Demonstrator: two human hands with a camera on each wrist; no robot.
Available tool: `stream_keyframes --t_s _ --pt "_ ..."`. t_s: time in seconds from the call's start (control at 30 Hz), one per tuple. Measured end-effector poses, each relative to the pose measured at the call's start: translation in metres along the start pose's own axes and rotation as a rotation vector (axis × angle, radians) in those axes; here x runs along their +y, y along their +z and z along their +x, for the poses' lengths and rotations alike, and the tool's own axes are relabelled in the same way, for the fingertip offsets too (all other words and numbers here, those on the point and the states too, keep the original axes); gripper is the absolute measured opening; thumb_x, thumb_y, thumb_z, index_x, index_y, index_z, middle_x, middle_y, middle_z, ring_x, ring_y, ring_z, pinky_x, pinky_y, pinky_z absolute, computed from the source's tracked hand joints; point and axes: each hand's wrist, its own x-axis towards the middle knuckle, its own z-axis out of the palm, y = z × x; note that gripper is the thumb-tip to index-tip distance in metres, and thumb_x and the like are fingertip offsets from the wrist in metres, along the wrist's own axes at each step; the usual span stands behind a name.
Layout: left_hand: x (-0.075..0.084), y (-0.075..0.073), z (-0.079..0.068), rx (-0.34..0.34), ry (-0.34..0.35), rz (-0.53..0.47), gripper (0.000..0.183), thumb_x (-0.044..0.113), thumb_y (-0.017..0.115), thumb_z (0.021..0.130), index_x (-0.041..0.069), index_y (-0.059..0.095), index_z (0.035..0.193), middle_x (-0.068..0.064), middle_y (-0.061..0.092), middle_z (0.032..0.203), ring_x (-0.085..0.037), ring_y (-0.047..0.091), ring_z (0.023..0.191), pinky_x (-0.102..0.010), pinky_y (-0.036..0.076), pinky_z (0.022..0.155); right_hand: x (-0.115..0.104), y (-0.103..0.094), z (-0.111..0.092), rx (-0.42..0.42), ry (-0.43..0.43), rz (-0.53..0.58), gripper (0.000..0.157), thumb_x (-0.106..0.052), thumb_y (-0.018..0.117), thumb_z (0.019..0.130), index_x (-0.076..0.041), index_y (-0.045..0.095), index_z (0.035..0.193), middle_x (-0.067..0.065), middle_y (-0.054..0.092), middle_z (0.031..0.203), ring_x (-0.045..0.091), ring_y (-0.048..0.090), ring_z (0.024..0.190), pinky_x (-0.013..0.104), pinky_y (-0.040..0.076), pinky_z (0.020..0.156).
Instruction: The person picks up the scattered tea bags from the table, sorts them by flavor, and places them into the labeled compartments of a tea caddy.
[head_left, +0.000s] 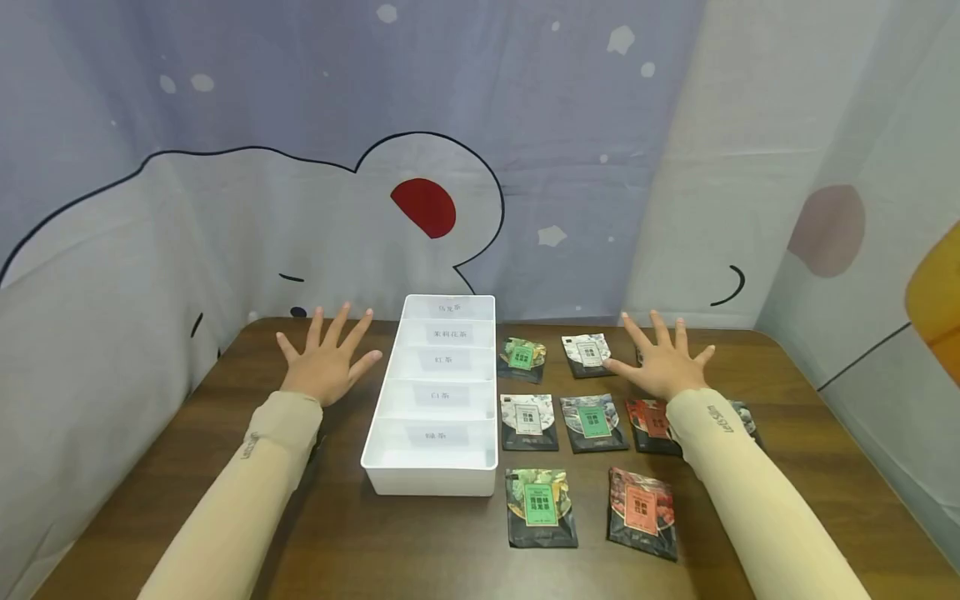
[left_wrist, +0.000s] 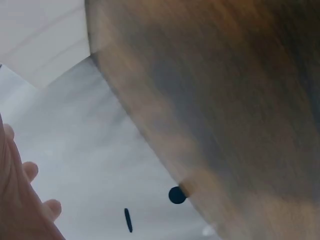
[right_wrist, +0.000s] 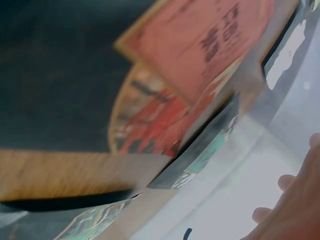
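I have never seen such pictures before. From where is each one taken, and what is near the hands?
There is no machine here: you see a person's left hand and right hand, fingers spread, holding nothing. The wide picture comes from a camera on the head; the two tilted close ones come from cameras on the wrists. On the brown table stands a white box with five compartments. To its right lie flat packets; in the wide picture, the right hand and sleeve partly hide some.

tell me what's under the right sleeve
A red-labelled packet peeks out left of the right sleeve, part of another packet right of it; anything fully beneath is covered.
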Motion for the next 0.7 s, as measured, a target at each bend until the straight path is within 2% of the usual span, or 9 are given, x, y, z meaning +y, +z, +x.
stream_keyframes --t_s 0.23,0.4,0.53,0.7 --pt "0.007 -0.005 -0.004 0.009 0.042 0.007 0.075 0.065 0.034 0.103 0.030 0.007 0.165 -0.010 -0.002 0.171 -0.046 -0.010 0.153 -0.084 -0.016 0.101 -0.012 -0.001 0.000 0.012 -0.022 0.018 0.095 -0.073 0.050 0.093 -0.032 0.003 0.164 0.021 -0.006 0.168 0.058 -0.014 0.147 0.090 -0.010 0.096" --pt "0.015 -0.010 -0.009 0.009 0.074 0.019 0.077 0.067 0.032 0.103 0.028 0.008 0.165 -0.011 0.003 0.171 -0.043 -0.006 0.154 -0.083 -0.011 0.105 -0.025 -0.001 -0.002 0.023 -0.050 0.058 0.091 -0.068 0.052 0.095 -0.027 0.009 0.165 0.022 0.000 0.168 0.058 -0.004 0.148 0.088 0.000 0.102" --pt "0.021 -0.012 -0.013 0.011 0.099 0.020 0.077 0.065 0.034 0.103 0.028 0.008 0.165 -0.010 0.005 0.171 -0.040 -0.004 0.155 -0.082 -0.009 0.108 -0.034 0.003 -0.002 0.058 -0.067 0.144 0.086 -0.059 0.055 0.099 -0.016 0.018 0.164 0.026 0.010 0.166 0.056 0.010 0.147 0.083 0.014 0.108" --pt "0.025 -0.011 -0.017 0.016 0.134 0.028 0.076 0.064 0.035 0.104 0.026 0.010 0.165 -0.008 0.008 0.171 -0.037 0.000 0.156 -0.080 -0.002 0.111 -0.044 0.008 0.000 0.146 -0.088 0.328 0.071 -0.037 0.061 0.101 0.000 0.034 0.156 0.033 0.028 0.156 0.054 0.030 0.141 0.072 0.029 0.111"
